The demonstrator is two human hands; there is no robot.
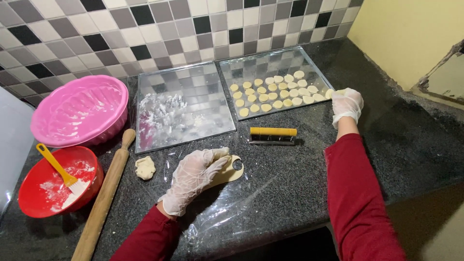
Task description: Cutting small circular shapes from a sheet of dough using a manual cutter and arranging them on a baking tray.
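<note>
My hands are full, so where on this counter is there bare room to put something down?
Bare counter lies right of the right hand, and between the yellow-handled cutter and the front edge. Crowded: the left end, with red bowl, pink bowl and rolling pin.

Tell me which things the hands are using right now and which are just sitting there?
In use:
- left hand on the rolled dough sheet
- right hand at the tray of dough rounds
- plastic film under the dough

Just sitting:
- rolling pin
- dough lump
- yellow-handled cutter
- floured tray
- pink bowl
- red bowl with brush
</note>
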